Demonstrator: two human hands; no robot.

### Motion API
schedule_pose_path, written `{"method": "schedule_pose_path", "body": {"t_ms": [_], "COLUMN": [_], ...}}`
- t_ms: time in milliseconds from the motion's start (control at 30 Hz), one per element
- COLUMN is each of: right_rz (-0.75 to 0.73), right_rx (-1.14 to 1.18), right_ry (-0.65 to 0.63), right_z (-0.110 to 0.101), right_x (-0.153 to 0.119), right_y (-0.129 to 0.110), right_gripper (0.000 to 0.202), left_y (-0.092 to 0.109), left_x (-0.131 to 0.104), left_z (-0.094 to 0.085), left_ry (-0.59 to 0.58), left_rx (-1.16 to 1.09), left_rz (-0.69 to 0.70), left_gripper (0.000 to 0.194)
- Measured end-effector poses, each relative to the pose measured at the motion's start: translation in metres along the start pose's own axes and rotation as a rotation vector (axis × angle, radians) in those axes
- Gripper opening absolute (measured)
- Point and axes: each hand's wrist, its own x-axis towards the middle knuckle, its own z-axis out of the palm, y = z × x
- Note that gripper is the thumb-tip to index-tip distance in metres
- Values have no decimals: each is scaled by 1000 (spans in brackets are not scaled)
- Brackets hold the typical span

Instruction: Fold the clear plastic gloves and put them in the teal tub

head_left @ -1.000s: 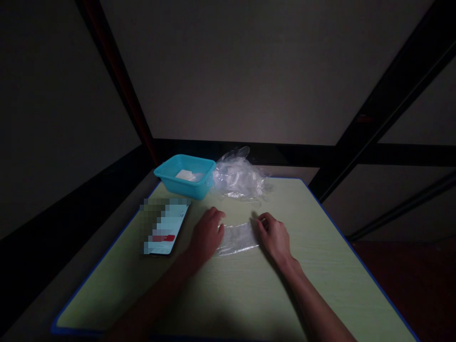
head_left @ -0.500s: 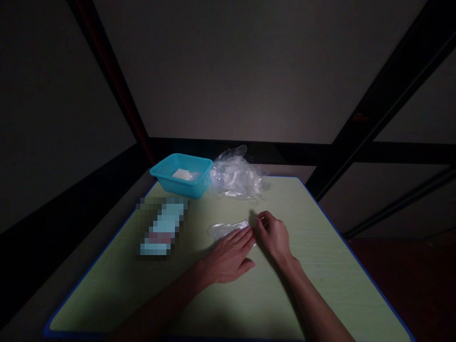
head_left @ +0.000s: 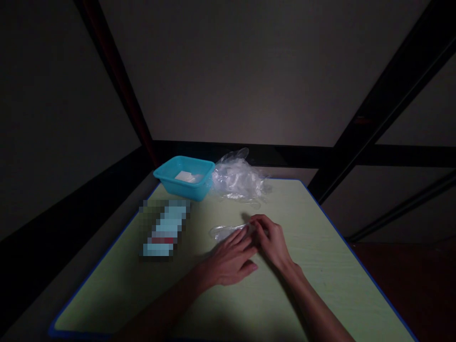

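A small clear plastic piece (head_left: 221, 231) lies flat near the middle of the table (head_left: 306, 247). My left hand (head_left: 233, 256) rests on it palm down, fingers stretched out and the thumb apart. Close against those fingertips is my right hand (head_left: 270, 237), its fingers bent at the right end of the plastic. Whatever the right fingers may pinch is too small and dark to make out. Behind both hands sits a crumpled heap of clear plastic (head_left: 238, 178).
A blue basket (head_left: 201, 187) with white pieces (head_left: 185, 176) inside stands at the back left, touching the plastic heap. In front of it lies a pixelated flat object (head_left: 167, 228). A wall rises behind the table.
My right hand has moved slightly left, closer to the fingers of my left hand. The left hand stays spread on the plastic. The whole view has shifted a little.
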Motion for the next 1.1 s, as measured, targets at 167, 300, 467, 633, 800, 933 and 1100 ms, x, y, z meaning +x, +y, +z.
{"method": "schedule_pose_path", "body": {"t_ms": [167, 300, 467, 633, 800, 933, 1100], "right_rz": [-172, -277, -348, -372, -350, -347, -370], "right_rx": [-98, -385, -592, -666, -714, -731, -716], "right_ry": [-180, -382, -451, -452, -486, -499, -477], "right_z": [1, 5, 7, 7, 8, 7, 8], "right_x": [-12, -24, -28, -29, -29, -29, -30], "right_y": [-2, 2, 12, 18, 18, 15, 19], "right_gripper": [40, 48, 50, 51, 53, 54, 53], "left_y": [5, 6, 4, 5, 5, 1, -5], "left_x": [-9, -14, -15, -18, -21, -25, -31], "left_z": [-2, 8, 17, 20, 22, 24, 29], "left_ry": [97, 126, 91, 101, 141, 153, 226], "left_rx": [87, 131, 133, 148, 225, 279, 306], "left_rz": [-163, -235, -255, -289, -352, -391, -419], "left_gripper": [48, 50, 54, 55, 54, 53, 53]}}
